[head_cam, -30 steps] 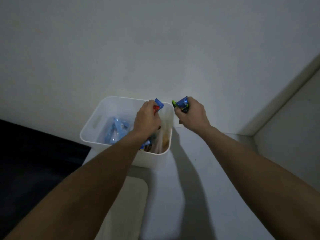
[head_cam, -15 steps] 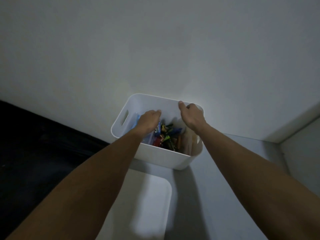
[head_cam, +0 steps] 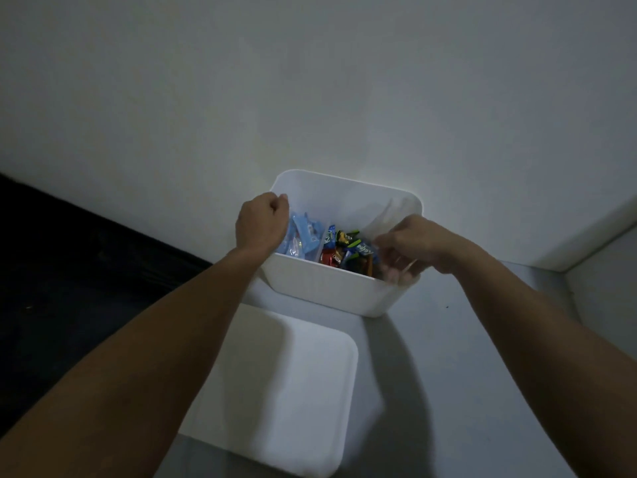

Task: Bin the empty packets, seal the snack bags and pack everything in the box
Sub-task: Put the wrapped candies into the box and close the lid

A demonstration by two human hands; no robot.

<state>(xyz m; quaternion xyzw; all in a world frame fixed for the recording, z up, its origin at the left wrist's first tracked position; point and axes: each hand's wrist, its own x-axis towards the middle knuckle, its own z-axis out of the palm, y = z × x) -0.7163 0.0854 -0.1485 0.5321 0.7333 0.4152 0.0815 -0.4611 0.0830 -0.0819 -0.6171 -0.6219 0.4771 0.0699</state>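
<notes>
A white plastic box (head_cam: pixel 344 183) stands against the wall. Inside it, on the left, lies a clear bag of light blue packets (head_cam: pixel 303 236). To the right is a bag of mixed colourful snacks (head_cam: pixel 348 251), red, green and blue. My left hand (head_cam: pixel 263 222) is a closed fist clamped over the box's left rim. My right hand (head_cam: pixel 410 248) hovers over the box's near right corner. Its blurred fingers are curled on clear bag film (head_cam: pixel 389 215) that rises along the right wall.
A white lid (head_cam: pixel 286 384) lies flat on the pale surface just in front of the box. A dark area (head_cam: pixel 69 270) fills the left side. A low white ledge (head_cam: pixel 586 243) runs along the right.
A second ago each hand held a blue snack packet above the box. Both packets now lie inside it. My left hand went to the left rim and my right hand to the near right corner.
</notes>
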